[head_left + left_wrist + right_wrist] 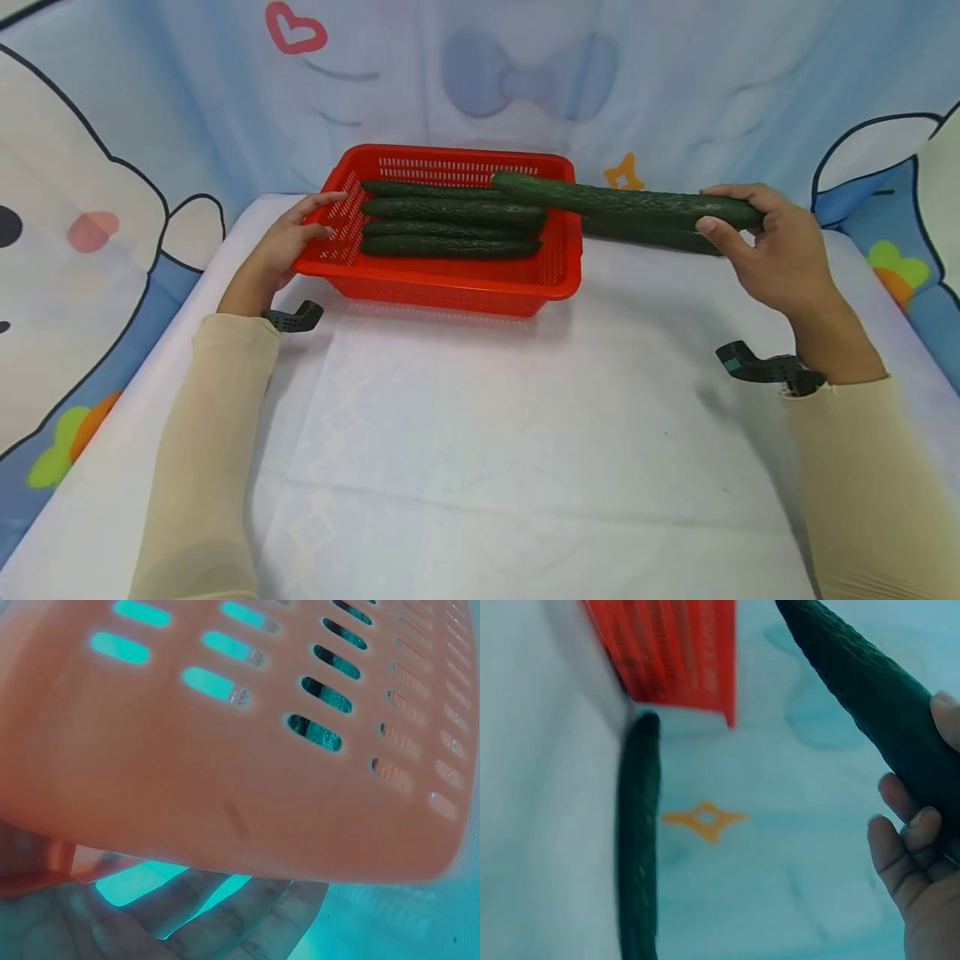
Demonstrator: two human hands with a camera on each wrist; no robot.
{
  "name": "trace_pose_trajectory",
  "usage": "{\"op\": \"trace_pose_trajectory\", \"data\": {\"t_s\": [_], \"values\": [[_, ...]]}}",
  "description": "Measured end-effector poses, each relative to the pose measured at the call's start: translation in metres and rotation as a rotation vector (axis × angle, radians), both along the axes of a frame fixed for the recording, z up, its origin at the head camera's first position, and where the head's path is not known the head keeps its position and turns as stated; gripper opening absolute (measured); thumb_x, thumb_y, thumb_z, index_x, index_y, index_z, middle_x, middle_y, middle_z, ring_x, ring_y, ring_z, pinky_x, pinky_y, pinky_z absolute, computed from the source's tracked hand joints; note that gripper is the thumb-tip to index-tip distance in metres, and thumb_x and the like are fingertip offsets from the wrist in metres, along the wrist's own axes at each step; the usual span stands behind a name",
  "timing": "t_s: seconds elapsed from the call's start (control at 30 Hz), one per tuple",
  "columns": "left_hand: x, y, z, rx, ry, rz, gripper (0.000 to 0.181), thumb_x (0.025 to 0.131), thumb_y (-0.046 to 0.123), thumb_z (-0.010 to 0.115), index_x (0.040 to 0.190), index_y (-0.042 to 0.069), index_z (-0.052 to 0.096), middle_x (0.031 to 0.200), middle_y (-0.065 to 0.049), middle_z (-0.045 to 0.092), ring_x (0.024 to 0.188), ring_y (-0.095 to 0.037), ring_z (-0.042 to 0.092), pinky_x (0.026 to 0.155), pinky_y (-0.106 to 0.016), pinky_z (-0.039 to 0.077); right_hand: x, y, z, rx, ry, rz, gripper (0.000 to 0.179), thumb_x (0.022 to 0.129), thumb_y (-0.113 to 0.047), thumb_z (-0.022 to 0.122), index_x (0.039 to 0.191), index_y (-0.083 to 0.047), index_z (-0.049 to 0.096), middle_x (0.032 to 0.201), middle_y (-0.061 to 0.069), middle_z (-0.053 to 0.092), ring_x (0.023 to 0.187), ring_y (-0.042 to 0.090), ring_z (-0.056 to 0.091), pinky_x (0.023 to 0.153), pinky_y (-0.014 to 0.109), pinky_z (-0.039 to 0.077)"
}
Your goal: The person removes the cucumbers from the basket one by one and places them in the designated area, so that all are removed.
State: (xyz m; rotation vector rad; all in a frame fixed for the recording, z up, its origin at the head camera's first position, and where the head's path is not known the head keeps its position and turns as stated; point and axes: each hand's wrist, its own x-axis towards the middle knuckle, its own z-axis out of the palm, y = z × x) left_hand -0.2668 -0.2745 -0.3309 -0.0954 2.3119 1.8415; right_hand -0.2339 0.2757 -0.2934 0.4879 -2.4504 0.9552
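Observation:
A red plastic basket (442,287) with slotted walls stands toward the back of the table. Several dark green cucumbers (450,229) lie side by side inside it. My left hand (288,237) grips its left rim, and the left wrist view shows the fingers at the rim beside the slotted wall (187,772). On the right, my right hand (783,246) holds a long cucumber (622,198) by its right end, thumb in front. That cucumber's far end reaches over the basket's right side. Below it another cucumber (639,847) lies on the table, partly hidden in the head view.
A white cloth (525,442) covers the table. Behind the basket hangs a blue printed curtain (675,83) with cartoon figures. Each wrist carries a small black camera mount (765,367).

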Motion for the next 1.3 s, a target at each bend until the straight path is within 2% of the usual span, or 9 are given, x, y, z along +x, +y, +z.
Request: {"op": "trace_pose_trajectory", "data": {"t_s": [0.17, 0.3, 0.37, 0.57, 0.67, 0.8, 0.9, 1.1, 1.3], "values": [[-0.002, 0.000, -0.002, 0.009, 0.010, -0.008, 0.053, 0.101, 0.012, 0.044, 0.148, 0.036, 0.040, 0.157, -0.007, 0.028, 0.127, -0.026, 0.044, 0.084, -0.025, 0.059, -0.003, 0.032, 0.004, -0.036, -0.047, 0.002, 0.039, 0.095, -0.019, 0.065, 0.134, -0.015, 0.061, 0.108, -0.034, 0.051, 0.091, -0.010, 0.047, 0.075, 0.007, 0.035], [-0.002, -0.002, -0.002, 0.007, 0.018, -0.007, 0.054, 0.101, 0.011, 0.044, 0.148, 0.035, 0.040, 0.157, -0.006, 0.027, 0.128, -0.025, 0.043, 0.083, -0.024, 0.058, -0.007, 0.053, 0.002, -0.053, -0.080, -0.026, 0.040, 0.096, -0.019, 0.063, 0.136, -0.016, 0.059, 0.112, -0.029, 0.051, 0.101, -0.012, 0.049, 0.087, 0.003, 0.038], [-0.002, -0.003, -0.001, 0.010, 0.015, -0.003, 0.053, 0.101, 0.011, 0.044, 0.148, 0.036, 0.040, 0.157, -0.006, 0.027, 0.128, -0.026, 0.044, 0.083, -0.023, 0.059, -0.010, 0.062, 0.001, -0.032, -0.092, -0.087, 0.041, 0.097, -0.024, 0.061, 0.137, -0.017, 0.057, 0.115, -0.028, 0.050, 0.099, -0.013, 0.047, 0.088, 0.003, 0.038], [0.000, -0.002, 0.000, 0.012, 0.000, 0.002, 0.053, 0.102, 0.013, 0.045, 0.149, 0.038, 0.039, 0.158, -0.007, 0.026, 0.128, -0.027, 0.043, 0.084, -0.026, 0.058, -0.014, 0.079, -0.001, 0.070, -0.146, -0.271, 0.049, 0.099, -0.035, 0.057, 0.142, -0.013, 0.053, 0.140, 0.008, 0.055, 0.105, -0.016, 0.040, 0.098, 0.008, 0.036], [0.000, -0.002, 0.000, 0.007, 0.003, 0.002, 0.053, 0.102, 0.013, 0.044, 0.149, 0.037, 0.039, 0.158, -0.007, 0.025, 0.129, -0.027, 0.043, 0.085, -0.026, 0.058, -0.015, 0.083, -0.002, 0.108, -0.190, -0.299, 0.054, 0.099, -0.038, 0.056, 0.143, -0.007, 0.051, 0.144, 0.025, 0.049, 0.105, -0.012, 0.037, 0.089, 0.009, 0.037], [0.001, 0.000, 0.000, 0.002, 0.003, 0.002, 0.053, 0.102, 0.013, 0.044, 0.149, 0.037, 0.039, 0.158, -0.007, 0.025, 0.129, -0.027, 0.043, 0.087, -0.027, 0.058, -0.018, 0.084, -0.008, 0.150, -0.235, -0.256, 0.055, 0.098, -0.038, 0.057, 0.139, -0.002, 0.051, 0.139, 0.030, 0.049, 0.092, -0.009, 0.034, 0.066, 0.009, 0.030], [0.001, 0.000, 0.000, 0.008, 0.004, -0.002, 0.054, 0.102, 0.012, 0.043, 0.149, 0.036, 0.038, 0.159, -0.007, 0.025, 0.129, -0.028, 0.043, 0.089, -0.028, 0.057, -0.023, 0.079, -0.015, 0.166, -0.286, -0.216, 0.055, 0.097, -0.039, 0.057, 0.138, -0.001, 0.052, 0.138, 0.031, 0.049, 0.091, 0.003, 0.040, 0.060, 0.011, 0.030], [-0.001, 0.000, 0.000, 0.014, 0.007, -0.004, 0.054, 0.101, 0.011, 0.043, 0.149, 0.035, 0.039, 0.158, -0.006, 0.026, 0.128, -0.026, 0.044, 0.086, -0.026, 0.058, -0.031, 0.062, -0.030, 0.184, -0.334, -0.178, 0.055, 0.098, -0.040, 0.057, 0.137, -0.002, 0.053, 0.137, 0.031, 0.049, 0.108, 0.041, 0.046, 0.066, 0.030, 0.040], [0.000, 0.000, 0.001, 0.007, 0.007, -0.001, 0.054, 0.101, 0.011, 0.044, 0.149, 0.034, 0.038, 0.158, -0.007, 0.026, 0.129, -0.027, 0.043, 0.084, -0.025, 0.058, -0.038, 0.047, -0.043, 0.179, -0.351, -0.147, 0.054, 0.099, -0.037, 0.055, 0.139, -0.001, 0.050, 0.141, 0.031, 0.044, 0.116, 0.048, 0.044, 0.083, 0.063, 0.042]]}}
